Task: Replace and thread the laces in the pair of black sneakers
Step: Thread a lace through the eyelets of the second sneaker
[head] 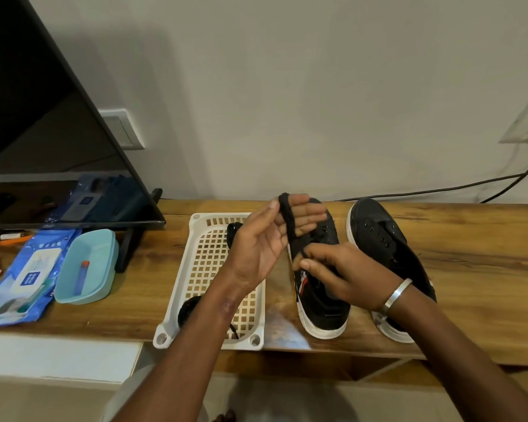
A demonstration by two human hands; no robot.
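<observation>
Two black sneakers with white soles stand side by side on the wooden shelf, the left sneaker (320,303) under my hands and the right sneaker (378,236) beside it. A black lace (288,220) runs wound over the palm and fingers of my left hand (265,239), which is raised palm up with fingers nearly straight. My right hand (342,272), with a metal bangle on the wrist, pinches the lower part of that lace just above the left sneaker. More black laces (187,309) lie in the white tray.
A white perforated tray (201,269) sits left of the sneakers. Further left are a light blue dish (87,266) holding a small tube, a blue wipes pack (28,275) and a dark screen (43,132). Cables (470,185) run along the wall at right.
</observation>
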